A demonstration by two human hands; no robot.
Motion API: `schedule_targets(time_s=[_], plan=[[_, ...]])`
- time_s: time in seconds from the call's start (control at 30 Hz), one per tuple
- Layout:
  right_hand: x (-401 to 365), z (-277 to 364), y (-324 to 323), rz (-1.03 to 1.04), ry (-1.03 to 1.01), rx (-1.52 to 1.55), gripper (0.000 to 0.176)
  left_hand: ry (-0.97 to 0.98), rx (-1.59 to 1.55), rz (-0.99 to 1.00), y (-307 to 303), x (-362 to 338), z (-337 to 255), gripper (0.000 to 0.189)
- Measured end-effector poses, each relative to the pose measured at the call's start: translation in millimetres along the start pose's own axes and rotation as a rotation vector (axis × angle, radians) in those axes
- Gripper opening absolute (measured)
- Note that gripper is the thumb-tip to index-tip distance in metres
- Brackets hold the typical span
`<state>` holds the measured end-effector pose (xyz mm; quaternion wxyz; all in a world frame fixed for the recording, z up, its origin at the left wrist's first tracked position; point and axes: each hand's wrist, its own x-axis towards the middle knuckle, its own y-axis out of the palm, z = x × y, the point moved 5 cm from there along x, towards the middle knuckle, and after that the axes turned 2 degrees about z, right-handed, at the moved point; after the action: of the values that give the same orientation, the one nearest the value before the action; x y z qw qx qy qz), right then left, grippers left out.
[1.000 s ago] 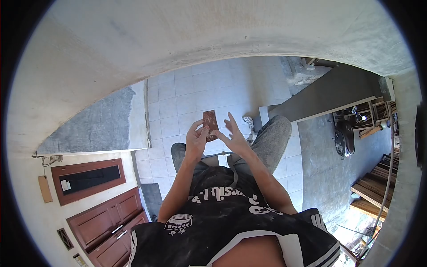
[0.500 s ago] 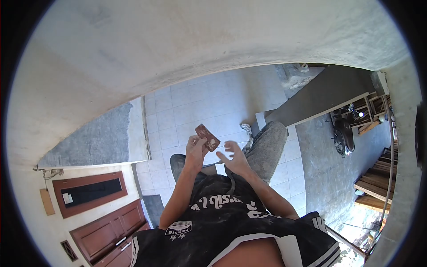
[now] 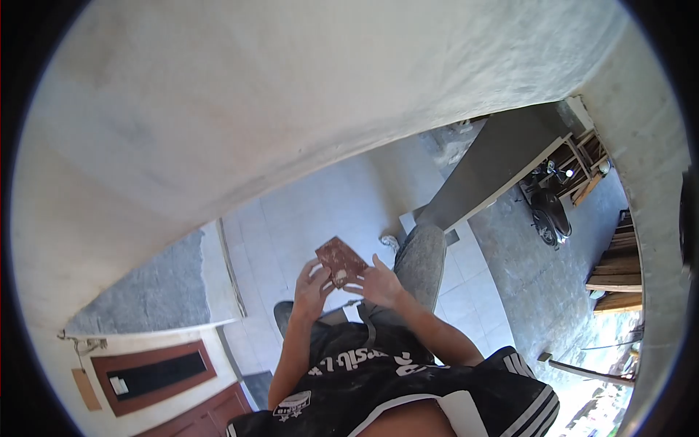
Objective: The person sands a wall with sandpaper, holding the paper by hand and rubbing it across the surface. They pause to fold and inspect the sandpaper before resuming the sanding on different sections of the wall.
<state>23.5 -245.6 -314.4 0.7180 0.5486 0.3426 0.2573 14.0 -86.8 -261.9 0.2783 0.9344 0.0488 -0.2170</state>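
A reddish-brown piece of sandpaper (image 3: 339, 256), marked with whitish dust, is held up in front of my body. My left hand (image 3: 312, 293) pinches its lower left edge. On the opposite side, my right hand (image 3: 381, 282) grips the right edge, its thumb pointing up. Part of the fingers of both hands is hidden behind the sheet or smeared by the light. My legs in dusty grey trousers (image 3: 422, 266) are below.
A large pale plastered wall (image 3: 291, 95) curves close in front of me. Light tiles (image 3: 291, 218) cover the floor. To the right are a dark slanted panel (image 3: 502, 160), a parked motorbike (image 3: 547, 215) and stacked wood (image 3: 615, 280). A brown-framed window (image 3: 156, 375) is at lower left.
My right hand, earlier apart from the sandpaper with spread fingers, now holds its right edge. The sandpaper shows a broader face. My view has tilted, with the wall filling more of it.
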Motion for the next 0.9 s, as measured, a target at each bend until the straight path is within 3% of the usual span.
schedule_targets(time_s=[0.13,0.23,0.27,0.3,0.33,0.4,0.5,0.6,0.67,0.7,0.73,0.77,0.8,0.83,0.87,0.9], plan=[[1.4,-0.7,11.8,-0.017,-0.044,0.238,0.095,-0.030,0.006,0.084,17.9,-2.1,-9.3,0.040],[1.1,2.8,10.4,0.253,0.033,0.472,0.113,-0.041,0.005,0.153,31.8,-0.3,-12.6,0.040],[-1.9,8.6,34.8,0.075,-0.088,0.182,0.116,-0.036,0.018,0.189,36.8,-0.2,-15.5,0.042],[1.3,8.0,4.6,0.191,-0.016,0.241,0.110,-0.037,0.069,0.187,36.1,2.3,-13.1,0.043],[-4.3,14.2,14.4,0.127,-0.040,0.113,0.102,-0.013,0.185,0.206,43.0,-2.4,-19.5,0.042],[-3.1,20.1,38.4,0.003,-0.211,-0.385,0.078,0.000,0.279,0.268,49.1,-4.6,-23.3,0.042],[-21.6,58.6,77.1,-0.444,-0.153,-1.226,0.053,0.116,0.666,0.311,47.6,4.8,-23.7,0.043],[-66.6,119.6,142.1,-0.634,-0.419,-1.291,0.034,0.468,1.030,0.238,80.1,-36.2,-86.7,0.043],[-103.3,175.8,171.2,-0.809,-0.932,-1.696,0.031,0.541,0.750,0.391,82.2,-68.9,-150.9,0.039],[-122.8,199.2,199.6,-0.758,-1.173,-1.734,0.026,0.756,0.979,0.394,92.4,-108.2,-201.0,0.032],[-141.6,218.8,226.1,-0.738,-1.186,-1.575,0.023,1.021,0.987,0.380,104.5,-149.8,-247.5,0.032],[-157.7,243.0,255.7,-0.707,-1.461,-1.793,0.025,1.294,0.814,0.337,88.1,-175.6,-281.8,0.035],[-174.7,263.2,282.5,-0.730,-1.770,-1.988,0.026,1.608,0.845,0.349,61.1,-211.8,-313.8,0.081],[-185.6,287.4,299.3,-0.818,-1.598,-1.748,0.027,1.928,0.464,0.194,117.7,-271.1,-340.2,0.058],[-198.7,297.2,336.9,-0.821,-1.857,-1.889,0.026,2.215,0.461,0.159,142.5,-307.3,-358.3,0.058],[-206.5,316.0,361.3,-0.865,-1.799,-1.833,0.029,2.426,0.549,0.188,157.4,-330.8,-367.8,0.058]])
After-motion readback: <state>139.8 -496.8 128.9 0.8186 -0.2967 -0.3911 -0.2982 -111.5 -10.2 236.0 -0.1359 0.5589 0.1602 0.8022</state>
